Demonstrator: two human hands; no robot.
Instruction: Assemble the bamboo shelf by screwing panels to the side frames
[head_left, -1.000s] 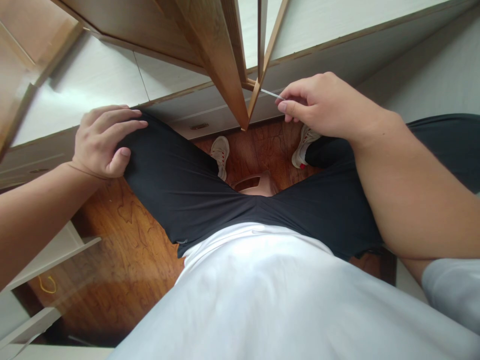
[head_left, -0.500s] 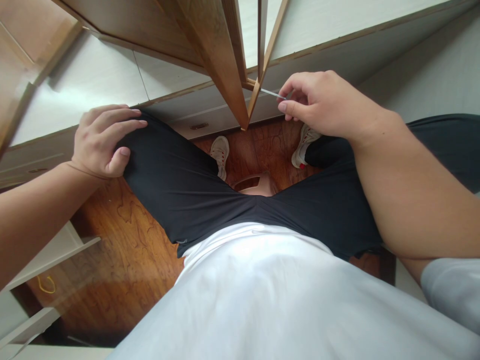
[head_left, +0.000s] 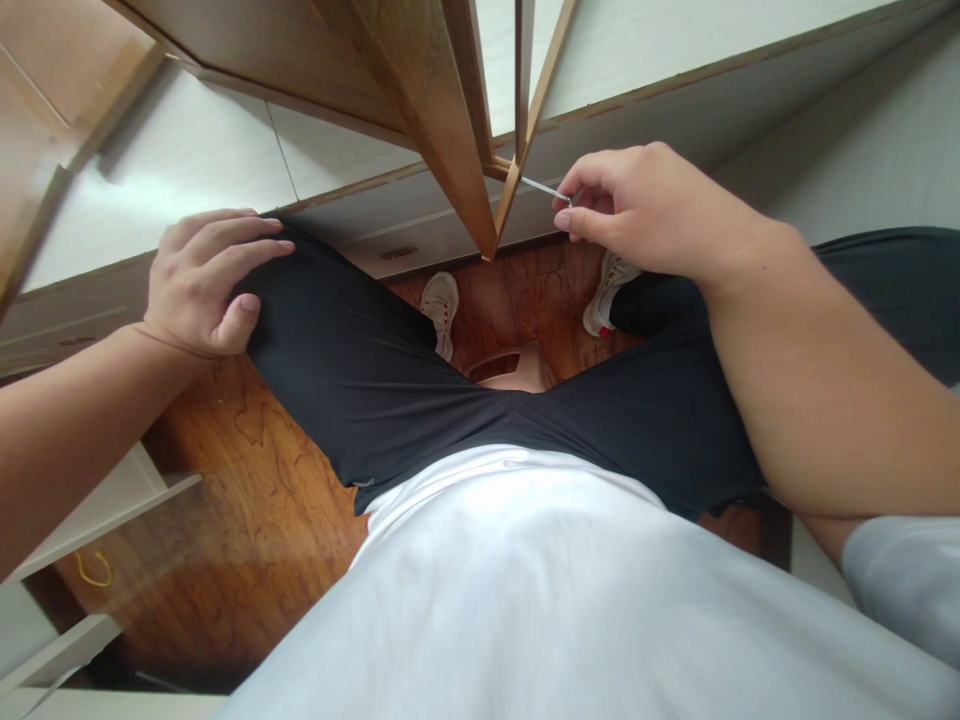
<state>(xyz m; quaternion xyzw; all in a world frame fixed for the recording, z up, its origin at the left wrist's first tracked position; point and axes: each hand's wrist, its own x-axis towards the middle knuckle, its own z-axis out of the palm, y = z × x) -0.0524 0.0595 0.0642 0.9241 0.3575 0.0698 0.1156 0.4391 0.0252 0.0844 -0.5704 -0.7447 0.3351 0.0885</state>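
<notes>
The person is sitting down and looking at their own lap. The right hand (head_left: 645, 210) is pinching a thin, shiny metal rod (head_left: 544, 188) between the thumb and the first fingers, so the hand is closed small around one end of it. The rod is very thin (it is too small to tell just what kind of tool it is), and its other end is touching the corner of a brown wooden frame (head_left: 450, 130) that is standing between the knees. The frame is made of flat wooden boards that are meeting at a pointy bottom corner, and the rod is going in just above that corner, on the right side. The left hand (head_left: 206, 280) is resting on the knee of the black trousers (head_left: 360, 360), with the fingers curled loosely over the cloth and the thumb tucked below; it is holding nothing else. Two white shoes with red marks (head_left: 442, 305) are sitting on the shiny brown wooden floor (head_left: 247, 480), one on each side of the frame's corner. A white shirt (head_left: 525, 590) is filling the bottom of the view. A small yellow rubber band (head_left: 94, 570) is lying on the floor far over on the left.
</notes>
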